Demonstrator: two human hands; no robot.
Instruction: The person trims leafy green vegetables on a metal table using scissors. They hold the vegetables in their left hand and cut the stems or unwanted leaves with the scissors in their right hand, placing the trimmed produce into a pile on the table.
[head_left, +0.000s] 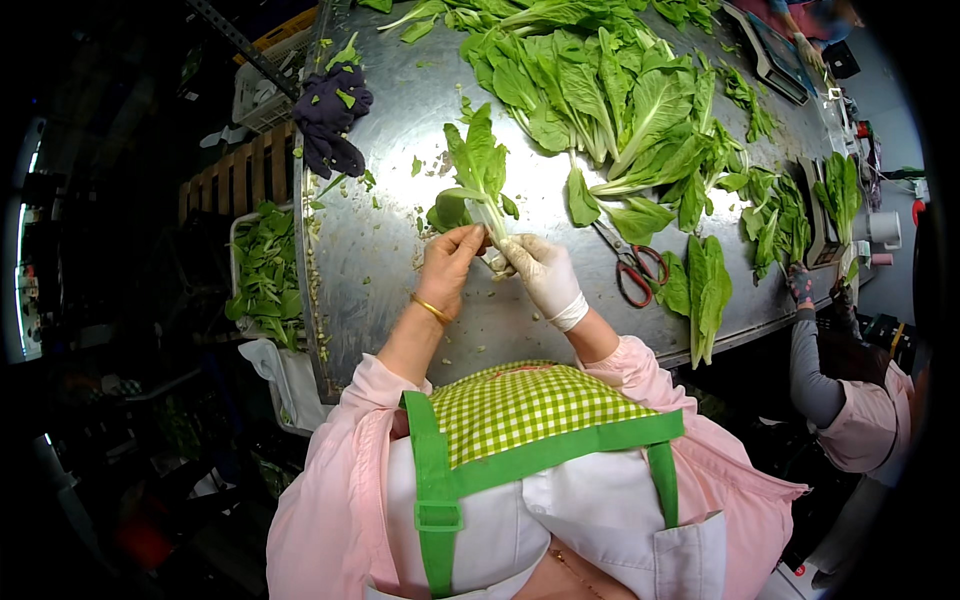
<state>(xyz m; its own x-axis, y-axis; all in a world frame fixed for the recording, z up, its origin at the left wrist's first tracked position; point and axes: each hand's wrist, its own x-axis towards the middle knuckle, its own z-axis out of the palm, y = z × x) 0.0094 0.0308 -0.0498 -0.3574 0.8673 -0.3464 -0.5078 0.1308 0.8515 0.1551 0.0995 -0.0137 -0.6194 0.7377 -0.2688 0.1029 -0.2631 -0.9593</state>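
Observation:
A small head of leafy greens (484, 169) is held upright over the metal table (390, 300), leaves pointing away from me. My right hand (541, 271), in a white glove, grips its pale stem end. Bare and with a gold bangle at the wrist, my left hand (452, 262) pinches at the left side of the stems, thumb against fingers. Leaf bits lie under and around the held greens. Red-handled scissors (637, 274) rest to the right of my right hand, their blades partly under leaves. Beside them lie a few loose leafy greens (705, 292).
A big pile of leafy greens (600, 90) covers the table's far side. Dark gloves (330, 120) lie at the far left corner. A crate of leaves (268, 274) stands off the left edge. At right, a co-worker's gloved hand (801, 286) is near a scale (821, 214).

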